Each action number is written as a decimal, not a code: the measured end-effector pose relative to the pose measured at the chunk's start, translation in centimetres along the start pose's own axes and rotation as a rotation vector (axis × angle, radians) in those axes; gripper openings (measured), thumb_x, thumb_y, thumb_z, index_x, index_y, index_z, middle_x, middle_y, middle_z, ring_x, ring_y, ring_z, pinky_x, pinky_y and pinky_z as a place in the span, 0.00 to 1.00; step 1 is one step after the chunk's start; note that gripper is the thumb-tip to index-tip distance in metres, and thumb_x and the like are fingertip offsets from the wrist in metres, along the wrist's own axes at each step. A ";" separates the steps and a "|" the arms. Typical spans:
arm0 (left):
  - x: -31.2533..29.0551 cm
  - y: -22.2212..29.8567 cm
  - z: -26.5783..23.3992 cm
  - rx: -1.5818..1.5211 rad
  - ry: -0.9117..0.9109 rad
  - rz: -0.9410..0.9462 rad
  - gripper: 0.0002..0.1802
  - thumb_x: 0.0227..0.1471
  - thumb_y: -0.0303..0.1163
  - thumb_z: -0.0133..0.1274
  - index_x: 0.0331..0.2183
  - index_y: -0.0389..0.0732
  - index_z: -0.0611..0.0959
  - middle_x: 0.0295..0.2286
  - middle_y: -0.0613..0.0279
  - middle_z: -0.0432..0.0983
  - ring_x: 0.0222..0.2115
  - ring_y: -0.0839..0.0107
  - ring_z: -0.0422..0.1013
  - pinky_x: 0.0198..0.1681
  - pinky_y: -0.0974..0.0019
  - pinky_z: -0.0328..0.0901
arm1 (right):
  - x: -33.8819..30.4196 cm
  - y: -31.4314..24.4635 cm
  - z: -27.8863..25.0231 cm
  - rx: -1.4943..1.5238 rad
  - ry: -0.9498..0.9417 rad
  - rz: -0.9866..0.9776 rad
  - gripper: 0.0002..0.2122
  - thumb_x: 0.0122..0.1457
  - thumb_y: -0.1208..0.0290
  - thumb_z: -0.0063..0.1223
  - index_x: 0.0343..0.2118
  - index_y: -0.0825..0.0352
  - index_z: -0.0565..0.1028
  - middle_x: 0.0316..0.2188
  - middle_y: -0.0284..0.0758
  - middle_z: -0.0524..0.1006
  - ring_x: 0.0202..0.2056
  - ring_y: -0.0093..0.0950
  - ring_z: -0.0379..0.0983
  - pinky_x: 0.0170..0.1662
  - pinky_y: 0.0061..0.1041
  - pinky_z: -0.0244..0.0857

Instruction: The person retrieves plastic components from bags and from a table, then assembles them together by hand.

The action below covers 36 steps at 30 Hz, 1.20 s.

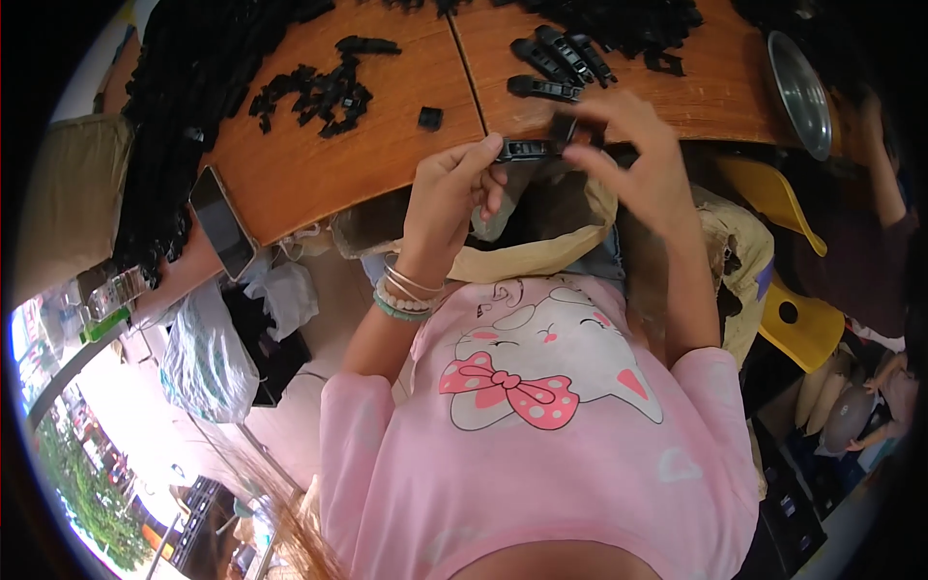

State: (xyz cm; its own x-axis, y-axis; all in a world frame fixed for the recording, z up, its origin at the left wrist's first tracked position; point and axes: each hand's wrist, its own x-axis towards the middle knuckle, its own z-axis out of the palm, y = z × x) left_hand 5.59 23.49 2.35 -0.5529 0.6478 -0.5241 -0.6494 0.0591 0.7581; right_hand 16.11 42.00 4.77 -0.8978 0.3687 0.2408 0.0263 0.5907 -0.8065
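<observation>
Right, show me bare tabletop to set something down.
On the wooden table, one bare patch lies between the scattered small black parts and the near edge; another between the right hand and the metal bowl. Crowded: the left side, under the black heap, and around the black clips.

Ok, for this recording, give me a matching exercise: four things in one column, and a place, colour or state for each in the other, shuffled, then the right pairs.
Things:
1. Left hand
2. Metal bowl
3. Small black block
4. Shirt

Places, colours, states:
A. Alone, just left of the seam
B. Pink, with a cartoon cat
C. Pinching one end of a narrow black part
D. Toward the right end of the tabletop

Pairs: 1-C, 2-D, 3-A, 4-B
</observation>
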 end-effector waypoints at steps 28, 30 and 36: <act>-1.6 0.3 2.3 0.159 -0.096 0.106 0.18 0.51 0.43 0.54 0.28 0.35 0.80 0.19 0.66 0.72 0.18 0.81 0.66 0.21 0.78 0.58 | -1.5 -2.1 1.3 -0.455 -0.054 -0.445 0.18 0.39 0.76 0.61 0.37 0.67 0.73 0.35 0.32 0.70 0.39 0.29 0.67 0.43 0.33 0.55; -1.5 0.3 2.4 0.224 -0.119 0.145 0.17 0.50 0.43 0.56 0.27 0.36 0.80 0.19 0.67 0.72 0.18 0.81 0.65 0.21 0.79 0.57 | -1.6 -2.5 1.2 -0.509 -0.060 -0.447 0.18 0.38 0.75 0.61 0.36 0.67 0.73 0.35 0.32 0.70 0.39 0.30 0.67 0.43 0.33 0.55; -0.6 -0.3 2.0 0.123 -0.153 0.100 0.11 0.44 0.35 0.61 0.24 0.37 0.81 0.19 0.70 0.71 0.19 0.83 0.63 0.21 0.79 0.56 | -1.6 -2.2 1.2 -0.438 -0.021 -0.491 0.19 0.37 0.74 0.61 0.37 0.67 0.74 0.34 0.32 0.70 0.38 0.30 0.67 0.43 0.33 0.56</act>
State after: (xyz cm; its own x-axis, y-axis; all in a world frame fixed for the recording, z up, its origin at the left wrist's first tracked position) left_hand 7.18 24.65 3.18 -0.5196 0.7625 -0.3855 -0.5212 0.0747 0.8502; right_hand 16.94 39.26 5.48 -0.8591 -0.0299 0.5110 -0.2166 0.9258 -0.3099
